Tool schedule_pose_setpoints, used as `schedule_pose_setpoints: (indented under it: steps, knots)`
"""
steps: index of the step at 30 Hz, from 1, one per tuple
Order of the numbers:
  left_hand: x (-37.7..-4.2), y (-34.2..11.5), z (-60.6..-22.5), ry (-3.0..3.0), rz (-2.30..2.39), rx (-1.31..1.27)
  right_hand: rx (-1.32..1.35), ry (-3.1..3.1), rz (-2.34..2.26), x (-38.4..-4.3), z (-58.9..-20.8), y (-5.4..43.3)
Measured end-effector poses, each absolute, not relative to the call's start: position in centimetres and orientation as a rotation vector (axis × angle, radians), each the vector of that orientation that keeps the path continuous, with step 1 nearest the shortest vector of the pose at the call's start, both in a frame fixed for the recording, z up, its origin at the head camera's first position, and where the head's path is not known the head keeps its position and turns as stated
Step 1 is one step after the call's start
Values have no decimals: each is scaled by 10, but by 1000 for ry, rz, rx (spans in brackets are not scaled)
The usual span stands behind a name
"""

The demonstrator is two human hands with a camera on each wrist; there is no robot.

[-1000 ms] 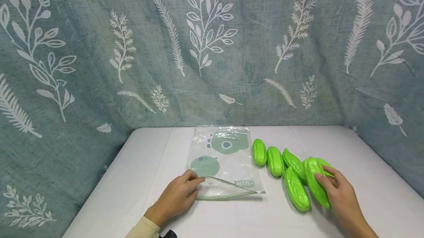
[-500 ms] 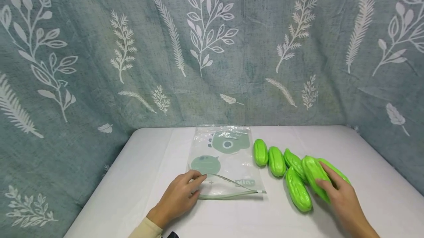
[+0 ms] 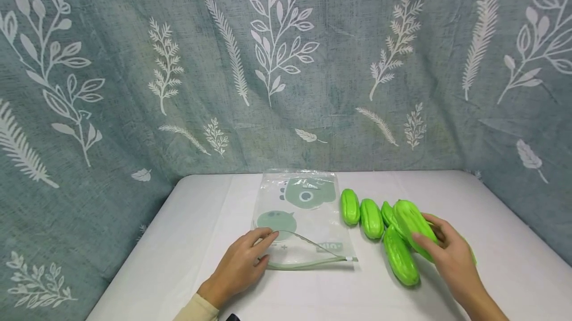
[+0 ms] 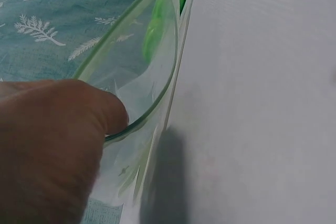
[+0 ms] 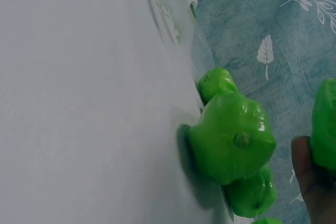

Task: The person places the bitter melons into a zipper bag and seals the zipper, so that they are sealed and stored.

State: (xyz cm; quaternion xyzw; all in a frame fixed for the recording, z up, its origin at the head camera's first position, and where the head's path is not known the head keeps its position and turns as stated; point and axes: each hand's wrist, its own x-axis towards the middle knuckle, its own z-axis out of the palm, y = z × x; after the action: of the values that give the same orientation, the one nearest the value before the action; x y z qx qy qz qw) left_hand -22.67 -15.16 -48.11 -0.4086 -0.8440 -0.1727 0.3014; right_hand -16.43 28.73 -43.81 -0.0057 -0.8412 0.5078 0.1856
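In the head view, my left hand holds the rim of a clear slider zip bag with pale green cartoon prints. The bag's mouth gapes towards the front; in the left wrist view the thumb lies against its green-edged lip. My right hand grips a bright green, ridged, gourd-like vegetable, lifted above others of its kind. Below and left of it lies another green gourd-like vegetable. The right wrist view catches the held one at its right edge, beside the thumb.
Two more green vegetables, one nearer the bag and one beside it, lie on the white tabletop. Another is partly hidden behind the right hand. A white slider sits at the bag's right corner. A leaf-patterned curtain surrounds the table.
My right hand has raised the gripped vegetable and carried it slightly left, over the others. The bag's upper lip has lifted a little, widening the mouth; my left hand stays almost in place.
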Motion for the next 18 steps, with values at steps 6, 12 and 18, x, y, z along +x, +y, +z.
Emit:
schedule_pose_setpoints:
  steps: [6,12,18]
  knots:
    - [-226,-151,-481,-2255,-450,-1061,58,-2366,1446,-166,-432,280]
    - [-225,-150,-479,-2266,-481,-1053,163,-2329,1622,-168,-424,263]
    - [-223,-150,-478,-2271,-485,-1034,198,-2332,1687,-176,-424,248]
